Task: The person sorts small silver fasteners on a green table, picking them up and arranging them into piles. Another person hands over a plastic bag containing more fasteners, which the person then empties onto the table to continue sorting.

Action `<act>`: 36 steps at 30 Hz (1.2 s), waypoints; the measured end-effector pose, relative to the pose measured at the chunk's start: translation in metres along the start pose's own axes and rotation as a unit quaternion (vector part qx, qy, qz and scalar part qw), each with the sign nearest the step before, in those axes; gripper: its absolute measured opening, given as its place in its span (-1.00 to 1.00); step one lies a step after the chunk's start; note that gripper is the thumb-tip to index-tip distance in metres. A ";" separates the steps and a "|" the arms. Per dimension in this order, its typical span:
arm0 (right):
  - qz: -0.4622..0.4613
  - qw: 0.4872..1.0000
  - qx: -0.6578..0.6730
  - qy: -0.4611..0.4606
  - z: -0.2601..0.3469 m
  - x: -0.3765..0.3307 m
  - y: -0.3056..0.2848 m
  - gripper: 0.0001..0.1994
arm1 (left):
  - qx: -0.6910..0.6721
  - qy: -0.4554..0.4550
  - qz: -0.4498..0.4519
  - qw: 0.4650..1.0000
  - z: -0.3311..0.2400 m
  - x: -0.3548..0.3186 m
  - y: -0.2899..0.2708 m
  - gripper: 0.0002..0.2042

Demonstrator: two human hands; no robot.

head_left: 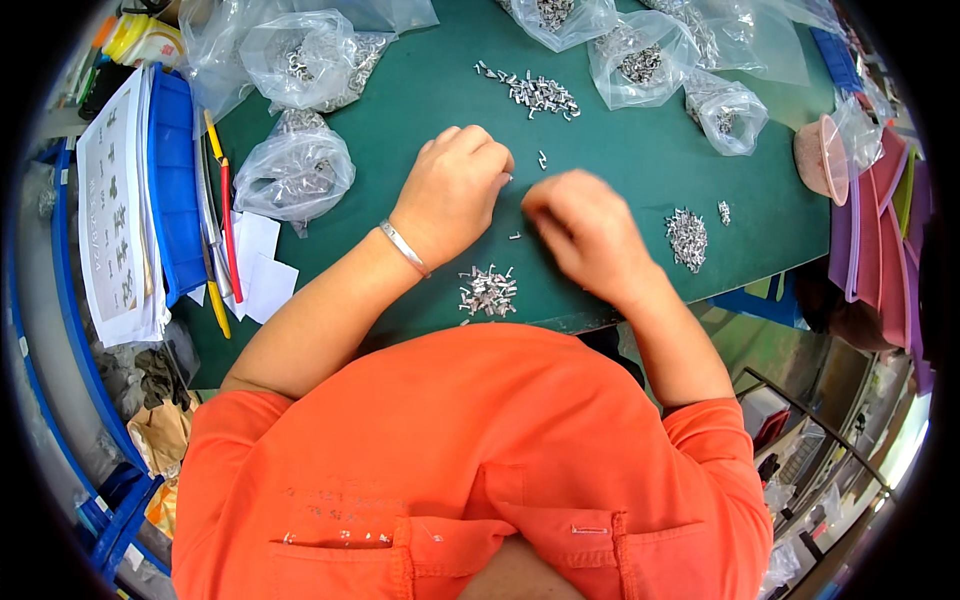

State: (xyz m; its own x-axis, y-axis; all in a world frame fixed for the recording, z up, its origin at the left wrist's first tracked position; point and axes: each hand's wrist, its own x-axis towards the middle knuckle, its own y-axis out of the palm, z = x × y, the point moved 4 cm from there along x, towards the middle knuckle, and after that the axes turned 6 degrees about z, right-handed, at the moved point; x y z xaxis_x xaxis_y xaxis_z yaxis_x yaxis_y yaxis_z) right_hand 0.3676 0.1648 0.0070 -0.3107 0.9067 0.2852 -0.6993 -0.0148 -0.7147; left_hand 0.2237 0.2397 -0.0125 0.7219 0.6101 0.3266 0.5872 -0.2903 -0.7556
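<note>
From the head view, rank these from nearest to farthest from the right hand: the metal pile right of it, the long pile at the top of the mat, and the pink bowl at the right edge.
Measured from the right hand:
1. Metal pile, just to its right on the green mat.
2. Long pile, up beyond it, near the bags.
3. Pink bowl, far right at the mat's edge.

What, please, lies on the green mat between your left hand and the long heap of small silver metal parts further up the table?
In the head view, one stray silver part lies between the left hand and the heap; otherwise bare green mat.
</note>
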 end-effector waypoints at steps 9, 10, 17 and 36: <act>-0.027 0.996 -0.017 0.086 -0.032 0.016 -0.023 -0.85 | -0.030 -0.017 -0.020 0.999 0.001 -0.004 -0.012 -0.88; -0.041 0.995 -0.019 0.089 -0.033 0.016 -0.026 -0.85 | -0.028 -0.023 -0.021 0.999 0.002 -0.004 -0.013 -0.88; 0.017 0.997 -0.042 0.057 -0.028 0.014 -0.013 -0.84 | -0.014 0.001 0.001 1.000 -0.003 0.002 -0.004 -0.87; 0.046 0.998 0.033 0.024 0.007 -0.003 -0.004 -0.83 | -0.102 -0.094 -0.024 0.990 -0.001 -0.024 -0.031 -0.80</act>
State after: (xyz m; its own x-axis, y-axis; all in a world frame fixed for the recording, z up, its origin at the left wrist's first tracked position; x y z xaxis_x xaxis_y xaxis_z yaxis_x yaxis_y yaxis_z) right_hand 0.3664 0.1595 0.0135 -0.3455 0.9194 0.1880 -0.7110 -0.1257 -0.6919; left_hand 0.1887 0.2330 0.0035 0.6216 0.7479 0.2330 0.6949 -0.3892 -0.6046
